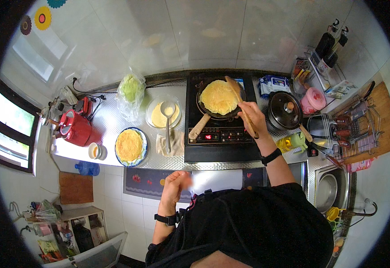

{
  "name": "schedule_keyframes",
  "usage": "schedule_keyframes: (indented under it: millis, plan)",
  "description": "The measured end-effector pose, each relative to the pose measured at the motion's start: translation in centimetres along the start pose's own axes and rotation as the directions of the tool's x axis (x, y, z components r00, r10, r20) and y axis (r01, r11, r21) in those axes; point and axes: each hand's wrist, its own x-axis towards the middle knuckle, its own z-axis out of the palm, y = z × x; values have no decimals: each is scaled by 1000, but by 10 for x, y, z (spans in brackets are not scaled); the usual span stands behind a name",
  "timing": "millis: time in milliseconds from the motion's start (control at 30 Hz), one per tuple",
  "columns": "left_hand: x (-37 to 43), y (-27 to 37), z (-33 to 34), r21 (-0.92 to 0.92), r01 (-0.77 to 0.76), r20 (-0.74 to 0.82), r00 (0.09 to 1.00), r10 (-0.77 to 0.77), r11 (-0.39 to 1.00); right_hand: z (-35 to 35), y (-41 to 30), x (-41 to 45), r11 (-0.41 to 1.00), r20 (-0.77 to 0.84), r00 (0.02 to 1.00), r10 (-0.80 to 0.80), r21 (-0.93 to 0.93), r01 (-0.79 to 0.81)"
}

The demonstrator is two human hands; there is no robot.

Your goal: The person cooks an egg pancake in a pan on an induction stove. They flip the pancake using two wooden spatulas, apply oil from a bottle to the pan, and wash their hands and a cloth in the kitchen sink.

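My right hand [256, 116] grips the handle of a wooden spatula [235, 87], whose blade lies over the right side of a round yellow pancake [216, 97]. The pancake sits in a dark frying pan [239, 109] with a wood-look handle [200, 127], on a black induction cooktop [198, 152] with a lit display. Low in front of my body, my left hand [178, 184] is curled shut, with nothing visible in it. To the cooktop's left stands a bowl of pale batter [158, 115] with a metal ladle [168, 134] resting in it, its handle over a folded cloth [176, 144].
Farther left are a blue-rimmed plate [144, 147] bearing golden pancakes [129, 145], a small cup [94, 151], a red pot [77, 129] and a bagged green vegetable [130, 90]. Right of the cooktop stand a lidded pot [283, 110], an oil bottle [290, 142] and a sink [344, 187].
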Motion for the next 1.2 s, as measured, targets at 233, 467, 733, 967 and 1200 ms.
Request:
schedule_keyframes:
  millis: [233, 467, 733, 967, 1200]
  plan:
    - [-1, 0, 2, 53, -14, -15, 1000, 15, 999, 5, 7, 5, 994, 38, 995, 95, 59, -97]
    - [-7, 5, 8, -21, 20, -80, 997, -21, 1000, 4, -1, 9, 999, 27, 999, 38, 24, -39]
    - [-3, -1, -1, -2, -15, 22, 1000, 15, 1000, 14, -7, 2, 969, 336, 935, 111, 172, -177]
    - [-4, -2, -5, 9, -23, 24, 999, 22, 1000, 10, -9, 8, 981, 458, 875, 156, 35, -193]
    - [-5, -2, -9, 7, -50, 27, 998, 49, 999, -11, -15, -2, 990, 377, 916, 135, -15, -139]
